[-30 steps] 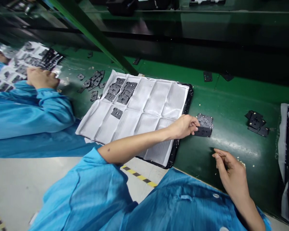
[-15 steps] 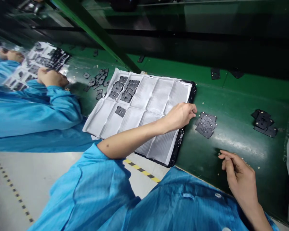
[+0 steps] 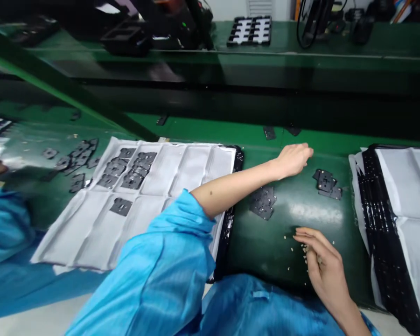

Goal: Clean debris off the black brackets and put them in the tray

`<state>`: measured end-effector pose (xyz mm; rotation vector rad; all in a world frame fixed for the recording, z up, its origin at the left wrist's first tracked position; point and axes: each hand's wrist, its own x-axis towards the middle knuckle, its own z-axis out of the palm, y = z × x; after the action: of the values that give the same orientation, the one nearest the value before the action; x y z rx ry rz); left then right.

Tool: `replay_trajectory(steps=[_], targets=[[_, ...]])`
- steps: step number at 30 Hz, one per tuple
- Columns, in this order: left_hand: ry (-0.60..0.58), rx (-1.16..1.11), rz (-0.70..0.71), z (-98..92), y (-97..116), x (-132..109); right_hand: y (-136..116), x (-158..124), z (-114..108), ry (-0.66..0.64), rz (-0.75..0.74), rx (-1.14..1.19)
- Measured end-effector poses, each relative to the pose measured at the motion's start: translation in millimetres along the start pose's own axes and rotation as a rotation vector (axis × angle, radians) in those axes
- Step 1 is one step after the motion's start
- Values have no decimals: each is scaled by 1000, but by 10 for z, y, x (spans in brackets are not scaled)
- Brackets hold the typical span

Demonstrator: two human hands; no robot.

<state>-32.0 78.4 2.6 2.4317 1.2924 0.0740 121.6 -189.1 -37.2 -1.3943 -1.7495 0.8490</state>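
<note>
My left hand (image 3: 294,161) is stretched across the bench above the green surface, its fingers curled together; whatever they might hold is hidden. Below its wrist lies a pile of flat black plates with cut-outs (image 3: 263,203). A smaller stack of black plates (image 3: 328,183) sits just right of and below the hand, apart from it. Low over the bench, my right hand (image 3: 326,270) has its fingers extended and thumb apart, holding nothing visible. Small pale bits (image 3: 305,249) lie scattered beside and under it. Under my left forearm is a white-lined compartment tray (image 3: 157,175) with several black plates in its left cells.
More trays with white liners (image 3: 415,186) are stacked at right. Loose black plates (image 3: 80,154) lie left of the open tray, near a co-worker's sleeve (image 3: 7,219). A green slanted post (image 3: 70,88) stands behind; a black-and-white tray (image 3: 250,30) rests on the shelf.
The view has swung to the right, bringing the stacked trays into sight. My left hand has moved right, past the nearer pile towards the smaller stack. My right hand stays low over the bench.
</note>
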Motion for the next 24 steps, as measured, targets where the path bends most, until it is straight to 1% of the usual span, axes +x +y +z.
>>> replay_trajectory(steps=[1, 3, 4, 6, 9, 11, 13, 16, 18, 19, 21, 23, 24], targets=[[28, 33, -84, -66, -76, 127, 12, -8, -23, 9, 7, 7], [68, 67, -279, -220, -320, 330, 51, -16, -66, 30, 15, 12], [67, 71, -356, -294, -467, 404, 75, -14, -84, 40, 10, 13], [39, 61, -448, -399, -755, 503, 123, 6, -109, 60, -8, 13], [10, 21, -474, -430, -1070, 561, 177, 58, -122, 41, -51, 25], [16, -17, -456, -412, -1184, 567, 192, 86, -117, 20, -73, 42], [30, -57, -436, -415, -1232, 553, 190, 98, -108, 32, -67, 67], [67, -124, -387, -478, -1170, 459, 177, 84, -102, 82, -18, 127], [93, -167, -319, -510, -1010, 311, 166, 75, -105, 97, 32, 172], [111, -195, -256, -504, -893, 204, 157, 79, -105, 107, 72, 199], [159, -266, -59, -439, -602, -74, 119, 118, -101, 147, 183, 297], [295, -387, 335, -316, -284, -410, 51, 209, -91, 188, 288, 511], [353, -386, 487, -247, -135, -583, 8, 269, -87, 199, 325, 650]])
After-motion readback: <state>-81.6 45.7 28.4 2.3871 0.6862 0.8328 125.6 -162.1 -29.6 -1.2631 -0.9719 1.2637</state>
